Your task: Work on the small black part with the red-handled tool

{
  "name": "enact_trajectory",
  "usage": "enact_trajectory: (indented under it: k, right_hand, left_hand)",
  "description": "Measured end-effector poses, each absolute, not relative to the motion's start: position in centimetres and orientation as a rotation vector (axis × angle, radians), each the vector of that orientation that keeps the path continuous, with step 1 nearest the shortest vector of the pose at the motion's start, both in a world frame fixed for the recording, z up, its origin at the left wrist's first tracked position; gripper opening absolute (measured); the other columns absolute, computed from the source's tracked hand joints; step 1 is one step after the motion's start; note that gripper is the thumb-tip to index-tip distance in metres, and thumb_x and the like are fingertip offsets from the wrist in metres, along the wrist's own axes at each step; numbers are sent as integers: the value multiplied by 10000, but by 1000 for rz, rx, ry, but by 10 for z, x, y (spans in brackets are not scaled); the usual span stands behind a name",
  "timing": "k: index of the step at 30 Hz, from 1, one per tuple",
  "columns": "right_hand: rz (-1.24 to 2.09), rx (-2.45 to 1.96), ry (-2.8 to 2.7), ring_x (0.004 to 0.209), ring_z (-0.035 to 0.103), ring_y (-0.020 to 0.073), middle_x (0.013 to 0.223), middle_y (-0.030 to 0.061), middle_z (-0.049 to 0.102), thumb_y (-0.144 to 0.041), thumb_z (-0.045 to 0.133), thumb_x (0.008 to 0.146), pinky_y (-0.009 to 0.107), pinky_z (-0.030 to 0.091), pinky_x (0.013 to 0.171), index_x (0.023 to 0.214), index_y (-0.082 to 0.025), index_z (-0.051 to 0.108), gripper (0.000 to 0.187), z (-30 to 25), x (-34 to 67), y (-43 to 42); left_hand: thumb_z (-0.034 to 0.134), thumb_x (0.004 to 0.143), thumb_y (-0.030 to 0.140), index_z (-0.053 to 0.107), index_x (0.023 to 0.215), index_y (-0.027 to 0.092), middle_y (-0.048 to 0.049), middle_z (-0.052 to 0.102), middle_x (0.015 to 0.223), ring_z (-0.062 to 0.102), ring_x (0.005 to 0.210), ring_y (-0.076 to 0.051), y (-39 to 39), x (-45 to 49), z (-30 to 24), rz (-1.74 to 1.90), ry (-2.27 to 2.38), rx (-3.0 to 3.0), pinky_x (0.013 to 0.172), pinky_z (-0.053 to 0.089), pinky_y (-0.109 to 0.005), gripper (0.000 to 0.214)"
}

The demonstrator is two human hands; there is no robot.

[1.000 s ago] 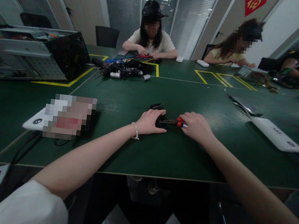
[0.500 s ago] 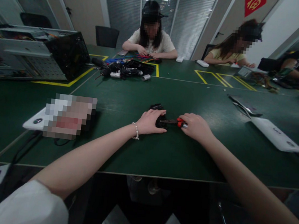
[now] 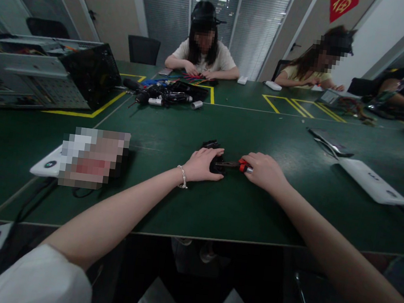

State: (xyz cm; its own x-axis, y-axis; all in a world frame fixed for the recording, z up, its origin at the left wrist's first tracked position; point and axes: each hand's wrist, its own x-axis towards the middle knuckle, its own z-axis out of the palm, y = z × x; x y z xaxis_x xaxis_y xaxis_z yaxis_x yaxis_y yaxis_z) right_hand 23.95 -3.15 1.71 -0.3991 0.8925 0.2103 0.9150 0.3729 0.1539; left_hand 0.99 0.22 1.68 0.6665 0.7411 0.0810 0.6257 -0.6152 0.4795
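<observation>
Head view: my left hand cups the black part down on the table, and my right hand is closed round the pliers, nose at the part. A slip could jab my left hand or skid the part away

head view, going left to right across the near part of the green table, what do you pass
white device → left hand → small black part → pliers → right hand → long white box
</observation>
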Motion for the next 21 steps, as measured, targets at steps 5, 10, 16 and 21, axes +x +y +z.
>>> enact_trajectory:
  k: [5, 10, 16, 21]
  right_hand:
    - [-417, -1664, -2540, 816, 561, 221, 944, 104, 653, -221, 510, 774, 328, 386, 706, 1008, -138, 641, 281, 19, 238, -33]
    - [-509, -1632, -2550, 819, 540, 228, 941, 114, 649, -210, 499, 779, 327, 363, 701, 1006, -134, 638, 276, 22, 237, -35]
    - [-427, -1656, -2520, 819, 560, 219, 954, 98, 659, -223, 500, 781, 320, 375, 696, 996, -146, 645, 271, 18, 239, -33]
    - [-326, -1674, -2513, 831, 578, 215, 968, 88, 664, -225, 490, 781, 323, 401, 714, 1009, -149, 641, 284, 16, 241, -31]
  left_hand:
    - [649, 710, 528, 376, 1343, 226, -74, 474, 1366, 401, 1266, -312, 3, 10, 14, 408, 1065, 2475, 1020, 348, -483, 752]
    - [653, 707, 533, 373, 1344, 229, -80, 483, 1352, 411, 1258, -307, 3, 11, 12, 433, 1078, 2495, 1010, 356, -475, 759]
    - [663, 702, 511, 373, 1343, 233, -70, 486, 1354, 406, 1263, -308, 3, 10, 13, 433, 1072, 2472, 1018, 350, -474, 757]
    - [665, 702, 499, 380, 1339, 220, -66, 493, 1349, 409, 1259, -307, 3, 10, 14, 438, 1063, 2461, 1022, 349, -474, 752]
